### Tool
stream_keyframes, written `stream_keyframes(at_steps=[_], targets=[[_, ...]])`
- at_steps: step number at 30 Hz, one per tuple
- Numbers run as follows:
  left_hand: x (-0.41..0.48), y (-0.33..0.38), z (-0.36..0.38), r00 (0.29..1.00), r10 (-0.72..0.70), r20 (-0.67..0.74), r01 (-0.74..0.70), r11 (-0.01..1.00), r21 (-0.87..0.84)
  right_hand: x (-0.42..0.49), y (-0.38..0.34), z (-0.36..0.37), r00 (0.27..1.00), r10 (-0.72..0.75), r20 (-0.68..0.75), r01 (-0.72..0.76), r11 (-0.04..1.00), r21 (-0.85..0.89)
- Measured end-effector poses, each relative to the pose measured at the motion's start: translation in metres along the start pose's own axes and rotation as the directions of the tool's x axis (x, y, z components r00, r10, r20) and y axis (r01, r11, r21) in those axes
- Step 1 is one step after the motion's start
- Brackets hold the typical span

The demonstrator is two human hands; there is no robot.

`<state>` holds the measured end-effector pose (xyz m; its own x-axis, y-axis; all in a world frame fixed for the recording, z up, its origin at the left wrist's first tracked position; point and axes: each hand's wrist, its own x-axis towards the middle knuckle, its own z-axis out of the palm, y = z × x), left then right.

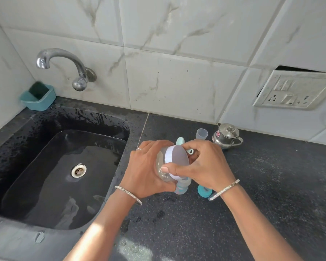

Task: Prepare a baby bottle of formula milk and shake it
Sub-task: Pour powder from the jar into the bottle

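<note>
Plastic jar (160, 159) clamped sideways between both hands: left hand (147, 166) round clear body, right hand (207, 162) curled on white lid (177, 159), axis running left to right. Baby bottle (181, 188) on desk (252, 204) just beneath, between wrists.

The sink (45, 117) sits in the tabletop (271, 185) at the left, the tap (64, 61) on the wall behind it. Right of it, the left hand (145, 166) and right hand (205, 164) hold a jar (177, 157) above what seems a bottle (181, 187); behind them a cup (201, 133) stands left of a pot (226, 136).
</note>
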<state>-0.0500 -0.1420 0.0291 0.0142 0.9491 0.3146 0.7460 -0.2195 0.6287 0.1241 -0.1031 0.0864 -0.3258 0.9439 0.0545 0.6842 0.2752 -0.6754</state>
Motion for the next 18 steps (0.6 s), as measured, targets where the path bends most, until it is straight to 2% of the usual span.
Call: stream_keyframes(at_steps=[8,11,15,18], targets=[[-0.006,0.013,-0.010,0.997,0.046,0.056,-0.048,0.998,0.037,-0.020,0.005,-0.005,0.993,-0.095,-0.073,0.102,0.989,0.105],[-0.009,0.018,-0.009,0.999,0.041,0.007,-0.041,0.997,0.061,-0.027,0.004,0.001,0.989,-0.100,-0.110,0.103,0.994,0.022],[-0.010,0.028,-0.002,1.000,-0.008,-0.012,0.009,0.996,0.092,-0.033,-0.008,0.026,0.959,-0.028,-0.280,-0.002,0.994,-0.107],[-0.012,0.031,0.002,0.999,-0.040,0.010,0.039,0.999,0.008,-0.029,-0.013,0.038,0.923,-0.005,-0.385,-0.035,0.994,-0.099]])
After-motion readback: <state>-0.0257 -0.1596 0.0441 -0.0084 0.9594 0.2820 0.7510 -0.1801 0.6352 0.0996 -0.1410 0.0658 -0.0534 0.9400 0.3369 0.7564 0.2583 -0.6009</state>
